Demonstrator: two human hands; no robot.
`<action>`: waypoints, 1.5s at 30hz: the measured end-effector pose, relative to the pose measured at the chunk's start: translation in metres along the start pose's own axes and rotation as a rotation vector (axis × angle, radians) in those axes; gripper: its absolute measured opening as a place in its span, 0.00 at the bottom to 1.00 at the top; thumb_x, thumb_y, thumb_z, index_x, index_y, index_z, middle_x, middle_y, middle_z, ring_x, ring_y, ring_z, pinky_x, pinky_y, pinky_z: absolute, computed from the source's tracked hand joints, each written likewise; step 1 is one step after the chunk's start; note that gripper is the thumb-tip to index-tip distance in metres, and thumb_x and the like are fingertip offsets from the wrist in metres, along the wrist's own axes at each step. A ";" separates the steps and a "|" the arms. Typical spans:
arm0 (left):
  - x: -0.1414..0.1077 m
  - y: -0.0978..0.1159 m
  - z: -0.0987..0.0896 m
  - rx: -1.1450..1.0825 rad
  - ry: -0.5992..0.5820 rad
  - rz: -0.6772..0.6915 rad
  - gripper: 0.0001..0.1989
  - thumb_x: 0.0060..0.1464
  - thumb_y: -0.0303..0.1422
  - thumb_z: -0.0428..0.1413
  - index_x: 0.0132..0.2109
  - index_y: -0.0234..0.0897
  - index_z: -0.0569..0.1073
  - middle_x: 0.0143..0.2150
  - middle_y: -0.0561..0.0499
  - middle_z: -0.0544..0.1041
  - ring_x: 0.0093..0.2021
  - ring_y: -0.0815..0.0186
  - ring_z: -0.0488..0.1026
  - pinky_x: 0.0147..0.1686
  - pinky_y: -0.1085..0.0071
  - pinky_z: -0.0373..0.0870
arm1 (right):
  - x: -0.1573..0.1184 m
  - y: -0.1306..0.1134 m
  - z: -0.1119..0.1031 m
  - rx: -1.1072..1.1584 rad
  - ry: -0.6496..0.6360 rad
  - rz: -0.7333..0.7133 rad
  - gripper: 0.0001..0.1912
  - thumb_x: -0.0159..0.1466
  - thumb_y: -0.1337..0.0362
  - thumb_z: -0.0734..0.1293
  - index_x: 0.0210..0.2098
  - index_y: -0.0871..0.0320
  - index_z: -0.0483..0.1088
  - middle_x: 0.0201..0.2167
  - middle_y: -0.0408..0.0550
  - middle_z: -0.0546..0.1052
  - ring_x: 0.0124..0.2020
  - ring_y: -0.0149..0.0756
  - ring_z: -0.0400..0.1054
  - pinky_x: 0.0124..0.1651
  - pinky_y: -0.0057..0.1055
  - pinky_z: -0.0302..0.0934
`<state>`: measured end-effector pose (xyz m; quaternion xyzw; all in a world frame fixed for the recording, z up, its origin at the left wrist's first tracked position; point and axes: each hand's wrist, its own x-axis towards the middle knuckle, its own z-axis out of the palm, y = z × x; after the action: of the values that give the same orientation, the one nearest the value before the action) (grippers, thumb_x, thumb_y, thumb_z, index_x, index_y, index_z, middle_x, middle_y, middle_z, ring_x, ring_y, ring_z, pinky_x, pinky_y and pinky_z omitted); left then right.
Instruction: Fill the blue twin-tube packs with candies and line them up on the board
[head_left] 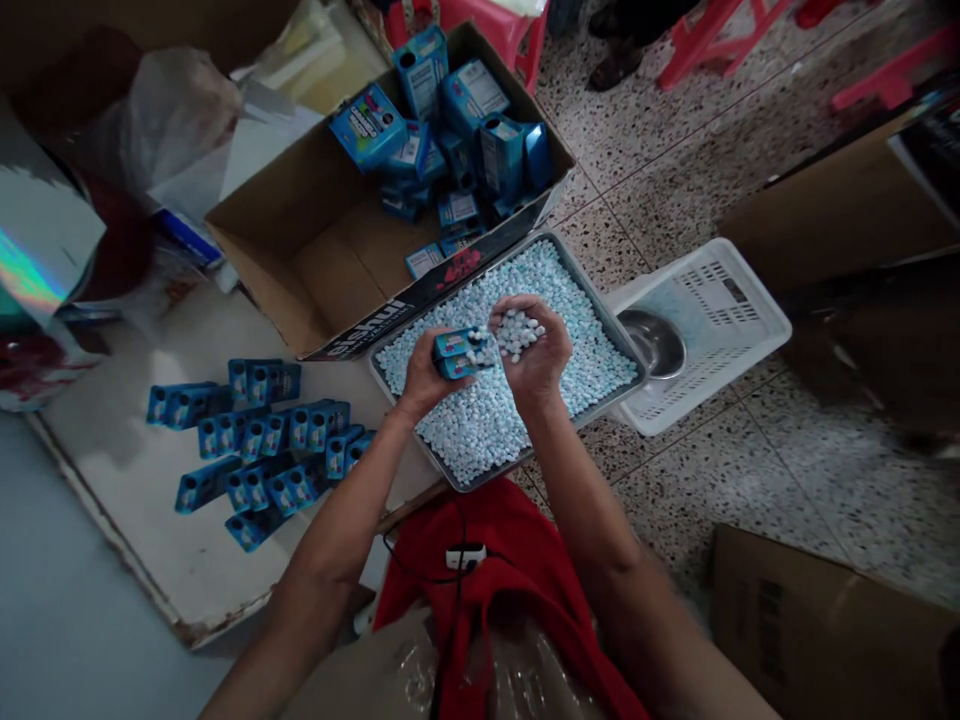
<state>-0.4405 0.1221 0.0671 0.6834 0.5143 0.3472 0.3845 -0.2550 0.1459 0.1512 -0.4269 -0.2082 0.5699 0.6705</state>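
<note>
My left hand is wrapped round a pair of small blue candy boxes, held sideways over the tray. White candies show at the boxes' right-hand ends. Cupped palm up beside them, my right hand carries a heap of white candies. Beneath both hands lies a grey tray spread with many pale blue and white candies. To the left, several blue boxes stand in groups on the white tabletop, dark openings showing on their tops.
Behind the tray sits an open cardboard carton with several blue boxes inside. A white plastic basket holding a metal bowl is at the right. Cardboard boxes stand on the speckled floor; pink stools and a person's feet are farther back.
</note>
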 end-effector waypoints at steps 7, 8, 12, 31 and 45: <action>-0.004 -0.004 0.004 -0.071 -0.068 -0.008 0.41 0.39 0.44 0.78 0.59 0.43 0.72 0.54 0.46 0.79 0.51 0.53 0.79 0.52 0.56 0.77 | 0.002 0.004 -0.007 -0.052 -0.034 -0.040 0.14 0.64 0.52 0.62 0.31 0.51 0.74 0.31 0.47 0.74 0.34 0.38 0.69 0.42 0.39 0.68; -0.003 -0.004 0.004 -0.073 -0.070 -0.009 0.41 0.40 0.44 0.78 0.59 0.43 0.72 0.54 0.46 0.79 0.51 0.53 0.79 0.52 0.56 0.77 | 0.002 0.005 -0.008 -0.066 -0.041 -0.040 0.14 0.64 0.51 0.62 0.31 0.51 0.74 0.30 0.47 0.73 0.34 0.38 0.69 0.43 0.39 0.68; 0.003 -0.003 0.007 -0.067 -0.040 -0.027 0.41 0.39 0.40 0.78 0.59 0.42 0.71 0.54 0.46 0.79 0.52 0.53 0.78 0.53 0.56 0.76 | 0.000 0.006 -0.012 -0.140 -0.059 -0.051 0.17 0.65 0.47 0.61 0.31 0.51 0.72 0.30 0.47 0.73 0.35 0.39 0.70 0.44 0.41 0.69; -0.023 -0.001 -0.011 -0.379 -0.031 -0.175 0.48 0.32 0.54 0.79 0.58 0.47 0.69 0.50 0.47 0.80 0.50 0.48 0.81 0.52 0.43 0.81 | 0.060 0.034 -0.130 -1.101 -0.103 -0.240 0.26 0.70 0.38 0.62 0.46 0.51 0.79 0.58 0.55 0.78 0.64 0.50 0.69 0.71 0.56 0.60; -0.030 -0.012 -0.021 -0.039 0.177 -0.144 0.43 0.40 0.47 0.78 0.58 0.44 0.67 0.54 0.47 0.77 0.54 0.52 0.77 0.56 0.53 0.76 | 0.019 0.111 -0.093 -0.905 0.228 0.051 0.29 0.54 0.36 0.73 0.40 0.54 0.74 0.38 0.47 0.79 0.45 0.47 0.73 0.59 0.49 0.69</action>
<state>-0.4707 0.0983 0.0635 0.6038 0.5873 0.3873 0.3748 -0.2434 0.1305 0.0066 -0.7414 -0.3503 0.3877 0.4211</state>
